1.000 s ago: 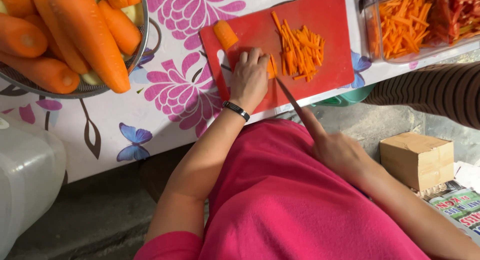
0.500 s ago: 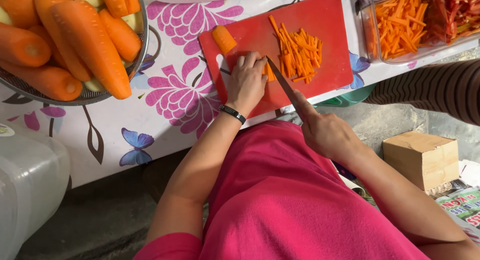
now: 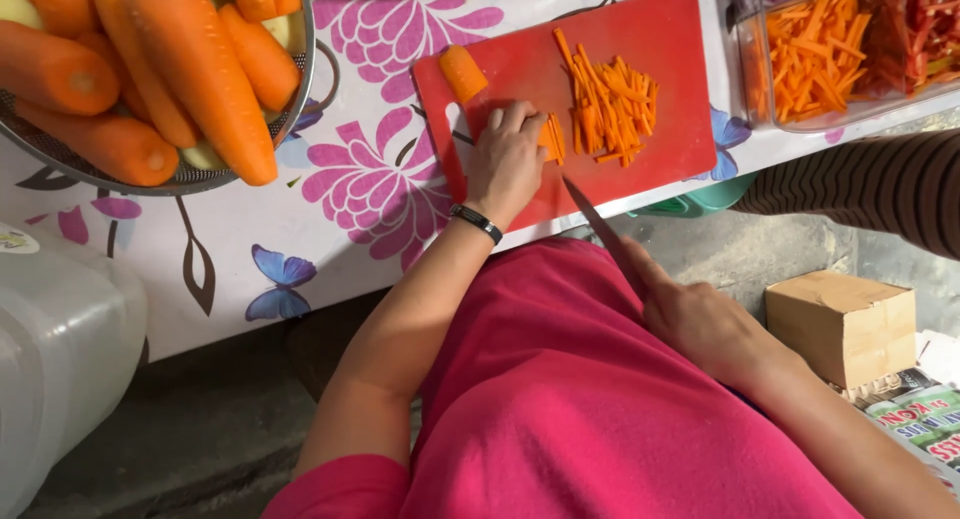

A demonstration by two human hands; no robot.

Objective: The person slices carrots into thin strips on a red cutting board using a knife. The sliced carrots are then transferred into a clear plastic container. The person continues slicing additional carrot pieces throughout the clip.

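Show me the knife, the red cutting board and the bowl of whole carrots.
knife (image 3: 592, 215): head view, middle of the blade.
cutting board (image 3: 680, 139): head view, bare red part near its right edge.
bowl (image 3: 300, 89): head view, metal rim at its right side.

Single head view, steep downward, close over red cutting board (image 3: 640, 49), lap.

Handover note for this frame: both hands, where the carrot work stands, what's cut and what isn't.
Left hand presses carrot slices flat on the red cutting board.
Right hand holds the knife, its tip at the board's near edge, off the carrot.
Done: a pile of carrot sticks on the board; more in the clear container.
Left: the slices under the hand, a carrot chunk on the board, whole carrots in the colander.
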